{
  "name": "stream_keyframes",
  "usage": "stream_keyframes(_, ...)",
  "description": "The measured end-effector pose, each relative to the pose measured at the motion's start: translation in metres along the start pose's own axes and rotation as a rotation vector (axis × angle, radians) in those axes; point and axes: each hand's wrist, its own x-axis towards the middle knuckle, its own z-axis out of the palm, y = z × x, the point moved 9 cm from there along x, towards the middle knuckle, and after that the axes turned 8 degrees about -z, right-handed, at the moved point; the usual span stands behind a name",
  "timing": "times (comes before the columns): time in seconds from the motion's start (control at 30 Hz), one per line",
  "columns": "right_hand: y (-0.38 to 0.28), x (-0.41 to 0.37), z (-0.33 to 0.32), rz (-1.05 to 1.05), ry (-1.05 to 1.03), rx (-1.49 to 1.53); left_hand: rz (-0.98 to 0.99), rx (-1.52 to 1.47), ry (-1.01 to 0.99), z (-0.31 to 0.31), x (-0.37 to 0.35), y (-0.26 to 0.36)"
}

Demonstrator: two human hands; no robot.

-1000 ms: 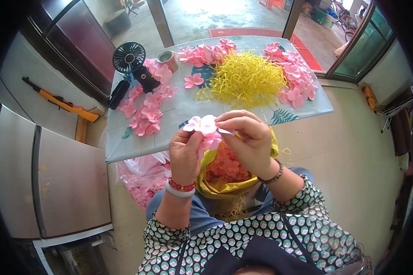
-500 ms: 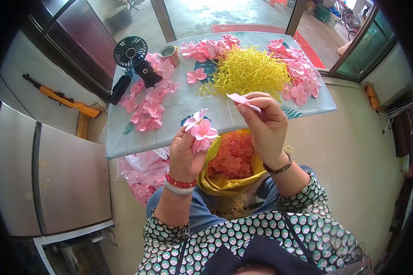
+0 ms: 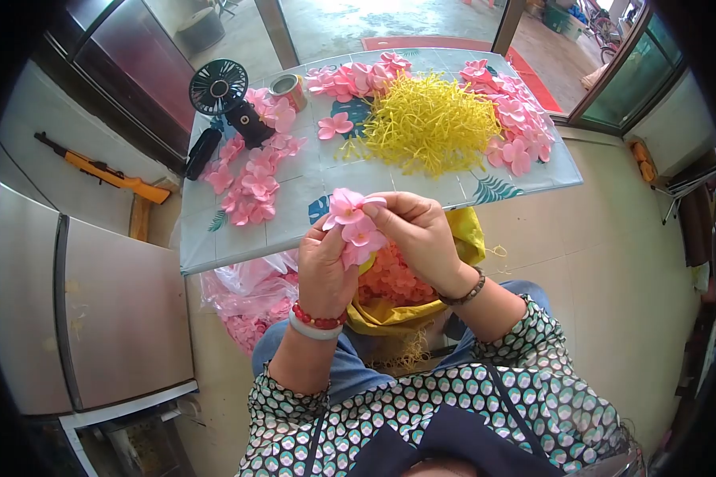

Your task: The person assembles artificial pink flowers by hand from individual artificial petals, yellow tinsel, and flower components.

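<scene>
A small cluster of pink flowers (image 3: 361,233) is held in my left hand (image 3: 324,269), the fingers closed around its lower left side. My right hand (image 3: 418,237) meets it from the right, thumb and fingertips pinched on a pink petal piece (image 3: 372,204) that touches the upper flower. Below both hands, a yellow bag (image 3: 471,236) holds many coral-pink flowers (image 3: 398,278). On the table (image 3: 294,208) beyond lie a heap of yellow stamen strands (image 3: 433,123) and a single pink flower (image 3: 336,125).
Pink flower piles (image 3: 256,187) lie at the table's left, near a black fan (image 3: 219,87), a dark object (image 3: 204,153) and a tin can (image 3: 288,91). More pink flowers (image 3: 519,119) are at the right. A clear plastic bag (image 3: 250,286) of pink flowers stands below the table's left edge.
My right hand has moved left and down, bringing its pink petal piece against the cluster in my left hand. The camera view has shifted slightly.
</scene>
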Motion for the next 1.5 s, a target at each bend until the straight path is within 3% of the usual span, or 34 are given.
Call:
stream_keyframes(0.17,-0.019,-0.001,0.006,-0.222,-0.064,-0.266,0.086,0.015,0.016,-0.001,-0.001,0.007)
stream_keyframes(0.27,-0.048,-0.002,0.020,-0.513,-0.157,-0.553,0.107,0.020,-0.022,-0.002,-0.002,0.010)
stream_keyframes(0.37,-0.055,-0.008,0.028,-0.651,-0.228,-0.728,0.126,0.046,-0.052,0.002,-0.005,0.015)
stream_keyframes(0.47,-0.068,-0.018,0.038,-0.801,-0.267,-0.779,0.133,0.077,-0.007,0.001,-0.005,0.015)
stream_keyframes(0.77,-0.068,-0.024,0.036,-0.809,-0.244,-0.740,0.171,0.078,-0.099,0.000,-0.007,0.011)
stream_keyframes(0.87,-0.071,-0.026,0.035,-0.839,-0.248,-0.771,0.473,1.005,0.003,0.023,-0.024,0.028)
stream_keyframes(0.97,-0.070,-0.029,0.036,-0.888,-0.268,-0.802,0.177,0.235,-0.090,0.008,-0.013,0.015)
stream_keyframes(1.07,-0.070,-0.030,0.041,-0.936,-0.306,-0.825,0.183,0.087,-0.103,0.005,-0.012,0.010)
stream_keyframes(1.27,-0.063,-0.027,0.034,-0.896,-0.296,-0.777,0.203,0.232,-0.080,0.008,-0.011,0.011)
stream_keyframes(1.5,-0.058,-0.027,0.027,-0.895,-0.315,-0.790,0.174,0.133,-0.112,0.009,-0.003,0.005)
